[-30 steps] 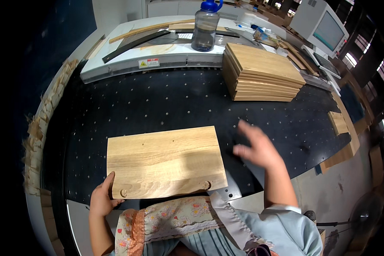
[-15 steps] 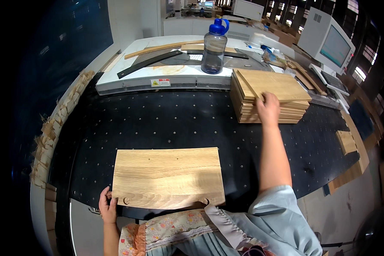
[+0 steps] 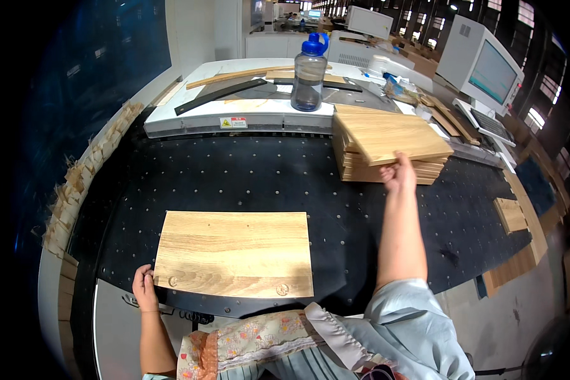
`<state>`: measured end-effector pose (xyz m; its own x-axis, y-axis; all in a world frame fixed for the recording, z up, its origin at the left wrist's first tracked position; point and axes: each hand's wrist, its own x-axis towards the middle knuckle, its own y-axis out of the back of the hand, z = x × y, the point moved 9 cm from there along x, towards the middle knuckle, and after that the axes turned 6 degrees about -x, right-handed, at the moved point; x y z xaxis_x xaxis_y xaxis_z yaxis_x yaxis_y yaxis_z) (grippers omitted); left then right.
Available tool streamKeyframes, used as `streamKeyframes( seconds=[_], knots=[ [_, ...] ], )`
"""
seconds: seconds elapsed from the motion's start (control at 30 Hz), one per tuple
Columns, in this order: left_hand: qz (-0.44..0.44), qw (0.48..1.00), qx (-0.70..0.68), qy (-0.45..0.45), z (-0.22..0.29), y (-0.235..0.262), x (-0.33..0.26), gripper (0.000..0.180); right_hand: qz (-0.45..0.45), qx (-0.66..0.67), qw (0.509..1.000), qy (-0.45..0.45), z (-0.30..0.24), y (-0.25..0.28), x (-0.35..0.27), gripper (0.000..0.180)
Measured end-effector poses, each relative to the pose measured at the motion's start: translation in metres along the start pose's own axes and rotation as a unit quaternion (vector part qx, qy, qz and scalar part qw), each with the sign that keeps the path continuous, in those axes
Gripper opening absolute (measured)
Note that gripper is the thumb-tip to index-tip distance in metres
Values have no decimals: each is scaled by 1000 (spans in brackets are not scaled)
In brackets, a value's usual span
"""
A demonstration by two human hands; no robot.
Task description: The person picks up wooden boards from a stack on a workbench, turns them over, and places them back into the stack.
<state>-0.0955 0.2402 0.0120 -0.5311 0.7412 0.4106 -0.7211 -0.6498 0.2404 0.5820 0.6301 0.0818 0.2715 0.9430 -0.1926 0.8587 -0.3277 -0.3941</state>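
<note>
My right hand (image 3: 399, 175) grips the near edge of the top wooden board (image 3: 396, 133) on a stack of similar boards (image 3: 354, 164). That board lies askew, its near left corner out past the boards under it. Nearer to me, a single wooden board (image 3: 234, 250) lies flat, with two small holes toward its far edge and two round recesses along its near edge. By this board's near left corner is my left hand (image 3: 144, 288), fingers loosely bent and apart, grasping nothing I can see.
The black table (image 3: 234, 171) is dotted with small studs. Behind it, a white machine bed (image 3: 202, 123) carries dark bars, wood strips and a blue-capped water bottle (image 3: 308, 76). A monitor (image 3: 491, 73) and keyboard (image 3: 491, 123) stand right; a small wood block (image 3: 510, 215) lies near the right edge.
My right hand has drawn the top board toward me, turning it askew on the stack. My left hand stays beside the near board's corner. The whole view has shifted slightly.
</note>
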Motion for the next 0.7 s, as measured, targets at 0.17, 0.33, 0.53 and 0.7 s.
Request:
streamKeyframes(
  seconds=[0.17, 0.33, 0.53, 0.7],
  knots=[
    [62, 945, -305, 97, -8, 21, 13, 32, -149, 237, 960, 6, 21, -60, -134, 42],
    [100, 962, -250, 44, 70, 1, 48, 26, -197, 205, 959, -2, 56, -101, -201, 42],
    [-222, 861, -419, 183, 151, -150, 41, 49, -258, 184, 948, -33, 102, -197, -289, 36],
    [-127, 815, -528, 200, 114, -93, 71, 45, -339, 100, 932, -76, 151, -271, -344, 32]
  ],
)
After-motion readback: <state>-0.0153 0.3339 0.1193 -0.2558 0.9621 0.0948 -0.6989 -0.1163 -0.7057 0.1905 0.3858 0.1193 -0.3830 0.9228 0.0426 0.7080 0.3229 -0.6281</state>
